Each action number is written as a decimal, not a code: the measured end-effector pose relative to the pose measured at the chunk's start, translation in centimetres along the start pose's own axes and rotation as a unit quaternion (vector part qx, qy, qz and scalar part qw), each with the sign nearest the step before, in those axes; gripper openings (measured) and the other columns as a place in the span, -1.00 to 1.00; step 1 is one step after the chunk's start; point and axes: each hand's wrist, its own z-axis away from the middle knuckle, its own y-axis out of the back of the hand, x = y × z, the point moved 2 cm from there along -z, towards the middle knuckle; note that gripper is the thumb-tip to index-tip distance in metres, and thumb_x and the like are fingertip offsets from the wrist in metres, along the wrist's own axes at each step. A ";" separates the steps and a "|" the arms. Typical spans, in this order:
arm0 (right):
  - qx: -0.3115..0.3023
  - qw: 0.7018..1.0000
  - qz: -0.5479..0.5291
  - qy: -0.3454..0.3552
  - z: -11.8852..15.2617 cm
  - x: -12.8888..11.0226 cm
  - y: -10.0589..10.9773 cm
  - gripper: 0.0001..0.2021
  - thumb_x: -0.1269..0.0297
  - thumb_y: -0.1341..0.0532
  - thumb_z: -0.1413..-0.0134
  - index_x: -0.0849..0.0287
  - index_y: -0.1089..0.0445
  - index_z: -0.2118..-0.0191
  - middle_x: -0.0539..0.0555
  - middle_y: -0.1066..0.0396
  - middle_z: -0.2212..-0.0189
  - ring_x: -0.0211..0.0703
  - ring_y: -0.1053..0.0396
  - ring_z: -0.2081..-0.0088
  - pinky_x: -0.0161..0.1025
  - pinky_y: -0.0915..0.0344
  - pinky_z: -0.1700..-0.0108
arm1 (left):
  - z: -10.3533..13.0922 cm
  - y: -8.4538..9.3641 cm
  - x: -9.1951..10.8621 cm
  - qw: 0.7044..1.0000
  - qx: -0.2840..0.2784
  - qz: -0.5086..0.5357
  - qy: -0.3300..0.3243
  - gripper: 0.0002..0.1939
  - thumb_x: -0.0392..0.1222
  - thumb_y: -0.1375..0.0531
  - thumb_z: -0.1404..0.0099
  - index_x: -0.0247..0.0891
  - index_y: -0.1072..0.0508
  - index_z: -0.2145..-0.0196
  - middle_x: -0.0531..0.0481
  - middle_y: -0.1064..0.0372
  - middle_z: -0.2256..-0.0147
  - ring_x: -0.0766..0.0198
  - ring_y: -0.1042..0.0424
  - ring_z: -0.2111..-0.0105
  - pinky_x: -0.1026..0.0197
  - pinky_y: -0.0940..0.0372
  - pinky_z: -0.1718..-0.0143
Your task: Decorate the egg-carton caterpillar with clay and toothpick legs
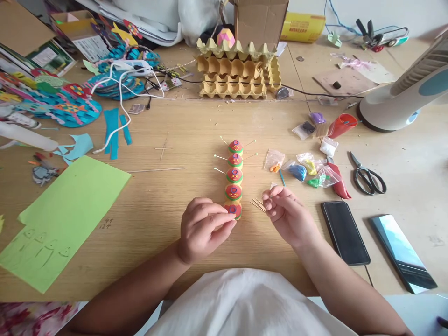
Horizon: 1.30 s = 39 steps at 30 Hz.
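Observation:
A strip of egg-carton cups point(234, 175) with red clay faces, green rims and blue rings on top lies upright in a row in front of me. Thin sticks with pale round tips stick out sideways from the farther cups. My left hand point(206, 228) is closed at the nearest cup, its fingertips pressed on the near side and covering part of the face. To the right, my right hand point(289, 212) is raised with fingers pinched together; whatever is between them is too small to make out. Beside its fingertips lie several toothpicks point(258, 204).
Small bags of coloured clay point(297, 171), scissors point(369, 179) and two phones point(345, 233) lie on the right. A white appliance point(388, 107) stands behind them. Stacked egg cartons point(233, 70) are at the back, green paper point(70, 210) and a white cable point(121, 98) on the left.

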 end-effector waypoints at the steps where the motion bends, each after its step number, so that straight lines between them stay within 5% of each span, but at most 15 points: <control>1: 0.010 1.000 0.002 0.010 -0.2 -0.5 0.3 -0.90 0.33 -0.36 0.04 0.09 -0.41 0.39 0.01 -0.43 0.37 -0.28 -0.28 0.43 -0.33 -0.15 0.46 | 0.0 0.0 -0.1 1.000 0.002 0.007 0.008 -0.82 -0.35 -0.34 -0.25 -0.13 -0.54 0.21 0.01 -0.52 0.35 0.24 -0.45 0.33 0.14 -0.40 0.22; 11: 0.013 0.997 0.081 -0.005 -1.9 -0.8 1.8 -0.83 0.23 -0.41 0.06 0.17 -0.54 0.32 -0.03 -0.24 0.50 -0.33 -0.06 0.52 -0.34 0.11 0.56 | 0.6 -0.2 -1.4 0.987 0.019 0.094 0.126 -0.78 -0.43 -0.26 -0.32 -0.17 -0.56 0.15 -0.03 -0.47 0.26 0.23 -0.45 0.23 0.11 -0.37 0.17; 20: -0.027 0.998 0.054 -0.030 -2.1 -0.6 2.0 -0.71 0.12 -0.51 0.13 0.15 -0.52 0.33 0.01 -0.37 0.43 -0.33 -0.13 0.50 -0.36 0.07 0.57 | 0.8 -0.6 -1.7 0.979 0.005 0.111 0.172 -0.86 -0.31 -0.22 -0.40 -0.19 -0.58 0.17 -0.06 -0.47 0.26 0.23 -0.46 0.23 0.17 -0.41 0.21; 24: -0.027 0.984 0.173 0.016 -2.3 -0.4 2.1 -0.60 -0.03 -0.50 0.10 0.15 -0.37 0.47 -0.06 -0.26 0.56 -0.34 -0.04 0.55 -0.33 0.08 0.54 | 0.9 -0.6 -1.8 0.972 0.005 0.130 0.194 -0.87 -0.27 -0.22 -0.41 -0.19 -0.60 0.18 -0.06 -0.47 0.26 0.24 -0.46 0.24 0.19 -0.39 0.25; 27: -0.029 0.920 0.387 0.059 -2.3 -0.2 2.0 -0.57 -0.05 -0.43 0.01 0.15 -0.31 0.56 -0.10 -0.13 0.64 -0.33 0.00 0.56 -0.29 0.09 0.51 | 1.1 -0.8 -2.0 0.962 0.008 0.154 0.226 -0.85 -0.25 -0.21 -0.43 -0.20 -0.61 0.17 -0.08 -0.47 0.24 0.24 -0.46 0.22 0.22 -0.36 0.28; 30: -0.031 0.831 0.550 0.076 -2.1 -0.1 1.8 -0.68 0.09 -0.30 -0.16 0.16 -0.40 0.52 -0.05 -0.28 0.60 -0.26 -0.14 0.52 -0.26 -0.02 0.46 | 1.3 -1.0 -2.3 0.950 0.014 0.185 0.252 -0.83 -0.24 -0.19 -0.45 -0.19 -0.61 0.15 -0.08 -0.48 0.23 0.24 -0.46 0.20 0.23 -0.36 0.26; 35: -0.053 0.717 0.688 0.105 -1.5 -0.1 1.4 -0.81 0.34 -0.18 -0.25 0.16 -0.54 0.33 0.09 -0.55 0.34 -0.09 -0.42 0.29 -0.22 -0.18 0.26 | 1.3 -1.2 -2.5 0.939 0.019 0.208 0.275 -0.81 -0.22 -0.17 -0.47 -0.20 -0.62 0.17 -0.07 -0.48 0.23 0.25 -0.47 0.19 0.25 -0.37 0.25; 39: -0.058 0.661 0.742 0.093 -1.3 0.3 1.1 -0.81 0.40 -0.16 -0.26 0.18 -0.53 0.32 0.14 -0.57 0.31 -0.07 -0.45 0.27 -0.22 -0.18 0.24 | 1.3 -1.3 -2.6 0.934 0.018 0.217 0.282 -0.77 -0.20 -0.14 -0.49 -0.20 -0.63 0.15 -0.08 -0.48 0.20 0.23 -0.47 0.15 0.22 -0.40 0.17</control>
